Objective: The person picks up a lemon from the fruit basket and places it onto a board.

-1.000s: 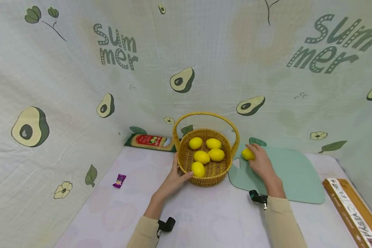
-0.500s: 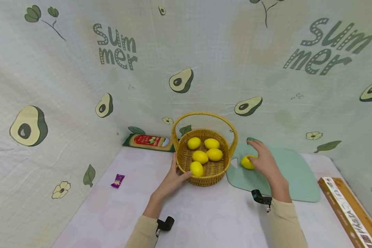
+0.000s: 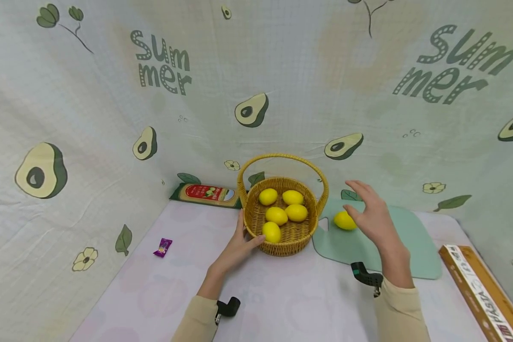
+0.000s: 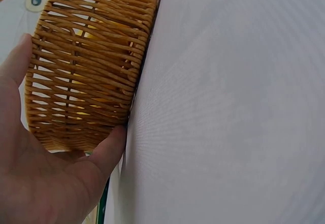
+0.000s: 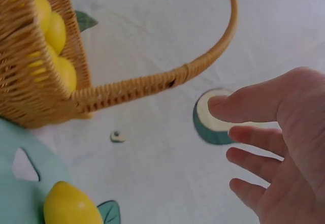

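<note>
A round wicker basket with a tall arched handle stands at the back of the table, several yellow lemons lying in it. My left hand grips its near left side, a digit at the rim and the others spread along the woven wall. One lemon rests on the pale green cutting board, right of the basket. Above and to the right of that lemon is my right hand, thumb and fingers apart with nothing between them; in the right wrist view the lemon lies away from the fingers.
A green-ended pasta packet lies behind the basket on the left. A small purple wrapped sweet is on the left of the table. A long pasta box lies along the right edge. Printed cloth hangs behind.
My right hand has let go of the lemon, leaving it on the cutting board, and has drawn up and to the right. My left hand stays on the basket.
</note>
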`<state>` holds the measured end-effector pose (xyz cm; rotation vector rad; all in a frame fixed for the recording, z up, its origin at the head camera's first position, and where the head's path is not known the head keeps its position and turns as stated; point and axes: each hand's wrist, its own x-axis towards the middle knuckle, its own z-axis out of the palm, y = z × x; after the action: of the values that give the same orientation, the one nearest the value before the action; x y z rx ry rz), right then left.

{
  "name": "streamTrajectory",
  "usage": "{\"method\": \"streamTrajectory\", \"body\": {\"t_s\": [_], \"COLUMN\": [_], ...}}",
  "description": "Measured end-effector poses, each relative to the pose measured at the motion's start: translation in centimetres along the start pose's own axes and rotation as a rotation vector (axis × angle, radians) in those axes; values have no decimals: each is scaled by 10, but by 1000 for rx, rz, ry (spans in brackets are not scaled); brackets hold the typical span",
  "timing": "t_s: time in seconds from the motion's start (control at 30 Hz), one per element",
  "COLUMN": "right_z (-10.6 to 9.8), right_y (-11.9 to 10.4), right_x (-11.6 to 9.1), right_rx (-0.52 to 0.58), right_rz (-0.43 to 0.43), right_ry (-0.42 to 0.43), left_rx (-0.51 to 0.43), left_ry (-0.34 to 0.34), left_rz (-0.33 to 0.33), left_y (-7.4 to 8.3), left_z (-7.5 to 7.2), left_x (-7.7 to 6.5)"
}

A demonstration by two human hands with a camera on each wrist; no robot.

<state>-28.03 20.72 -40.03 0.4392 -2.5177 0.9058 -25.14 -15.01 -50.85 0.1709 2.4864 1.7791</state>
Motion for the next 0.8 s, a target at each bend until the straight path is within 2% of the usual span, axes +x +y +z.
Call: {"method": "streamTrajectory", "body": {"t_s": [0.13, 0.27, 0.4, 0.53, 0.8], "right_z": [-5, -3, 5, 19, 51], "right_y": [-16, -32, -47, -56, -60], "right_x": [-2, -2, -2, -2, 1], "right_rx": [27, 52, 69, 72, 60], "right_rz": [-69, -192, -288, -299, -248], "right_ry": [34, 74, 53, -24, -174], "left_rx": [-3, 2, 5, -4, -13], "left_ry": [-4, -5, -4, -3, -4], "left_rz": [2, -3, -1, 0, 3], "left_y": [0, 0, 1, 0, -3], "left_z": [-1, -1, -1, -1, 0], "left_x": [0, 0, -1, 0, 1]}}
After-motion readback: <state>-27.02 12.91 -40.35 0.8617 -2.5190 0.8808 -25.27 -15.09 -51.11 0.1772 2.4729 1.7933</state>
